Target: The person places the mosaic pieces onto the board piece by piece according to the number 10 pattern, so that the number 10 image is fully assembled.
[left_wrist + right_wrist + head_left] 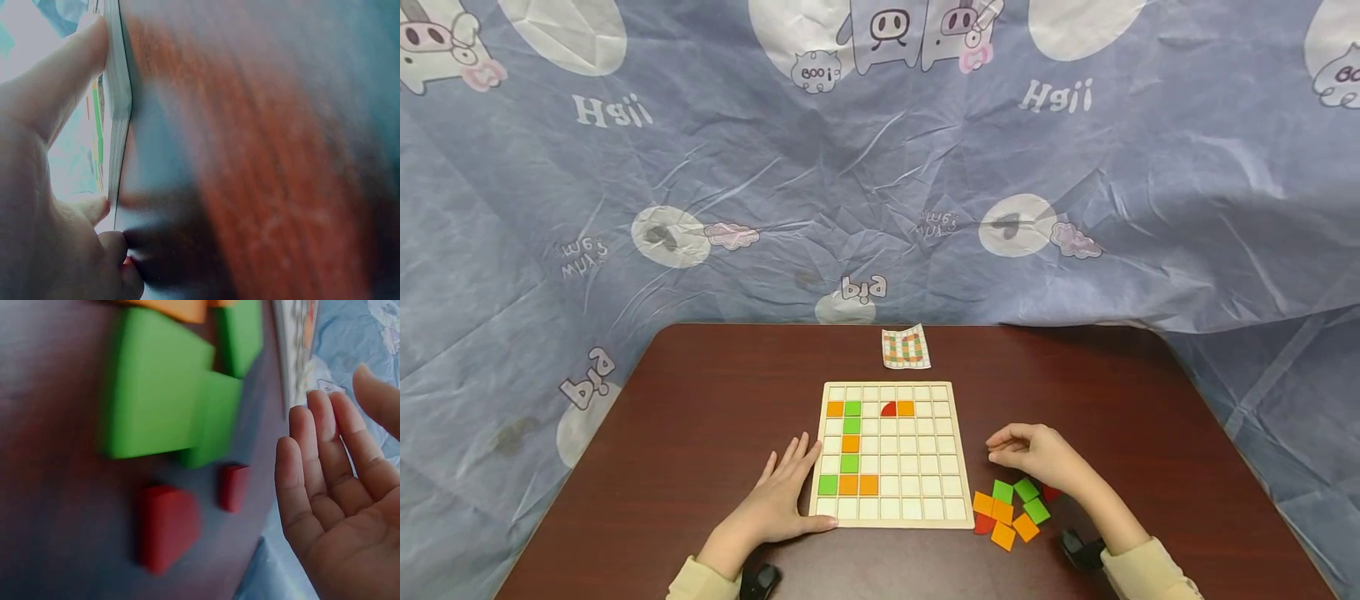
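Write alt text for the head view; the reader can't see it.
A person's left hand rests around the near left corner of a grid board partly filled with orange, green and red tiles, while the right hand is near loose tiles to the board's right. A small patterned sheet lies beyond the board on a brown table.

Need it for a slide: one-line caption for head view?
Left hand touching a partly filled grid board, right hand near loose coloured tiles, patterned card beyond the board.
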Tool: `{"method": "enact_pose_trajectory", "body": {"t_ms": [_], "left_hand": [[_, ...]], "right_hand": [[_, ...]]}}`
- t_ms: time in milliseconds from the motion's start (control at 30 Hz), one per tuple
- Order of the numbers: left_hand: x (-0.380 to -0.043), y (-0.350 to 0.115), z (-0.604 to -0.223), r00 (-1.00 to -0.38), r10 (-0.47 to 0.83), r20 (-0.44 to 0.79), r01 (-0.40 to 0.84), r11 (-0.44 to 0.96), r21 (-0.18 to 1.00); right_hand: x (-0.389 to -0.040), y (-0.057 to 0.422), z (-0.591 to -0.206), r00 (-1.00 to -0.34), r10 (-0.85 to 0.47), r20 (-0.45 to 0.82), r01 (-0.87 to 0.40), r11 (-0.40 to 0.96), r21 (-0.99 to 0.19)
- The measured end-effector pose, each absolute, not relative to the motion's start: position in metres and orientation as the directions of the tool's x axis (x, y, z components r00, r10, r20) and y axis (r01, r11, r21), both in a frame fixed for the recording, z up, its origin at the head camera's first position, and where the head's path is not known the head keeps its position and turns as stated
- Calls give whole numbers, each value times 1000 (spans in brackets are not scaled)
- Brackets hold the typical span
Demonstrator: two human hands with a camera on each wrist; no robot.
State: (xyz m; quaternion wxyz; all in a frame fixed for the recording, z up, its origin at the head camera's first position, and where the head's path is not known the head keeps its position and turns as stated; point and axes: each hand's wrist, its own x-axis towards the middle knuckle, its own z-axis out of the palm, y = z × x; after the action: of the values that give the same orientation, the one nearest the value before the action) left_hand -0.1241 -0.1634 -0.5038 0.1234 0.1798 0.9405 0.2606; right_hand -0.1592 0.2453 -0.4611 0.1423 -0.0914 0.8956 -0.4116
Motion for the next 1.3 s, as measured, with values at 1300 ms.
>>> {"method": "enact_pose_trajectory", "body": {"t_ms": [1300], "left_hand": [[-123,-164,-507,-904,417,-94,302,779,550]], "right_hand": [[-157,285,-484,-989,-104,-106,-9,756,-655]]}}
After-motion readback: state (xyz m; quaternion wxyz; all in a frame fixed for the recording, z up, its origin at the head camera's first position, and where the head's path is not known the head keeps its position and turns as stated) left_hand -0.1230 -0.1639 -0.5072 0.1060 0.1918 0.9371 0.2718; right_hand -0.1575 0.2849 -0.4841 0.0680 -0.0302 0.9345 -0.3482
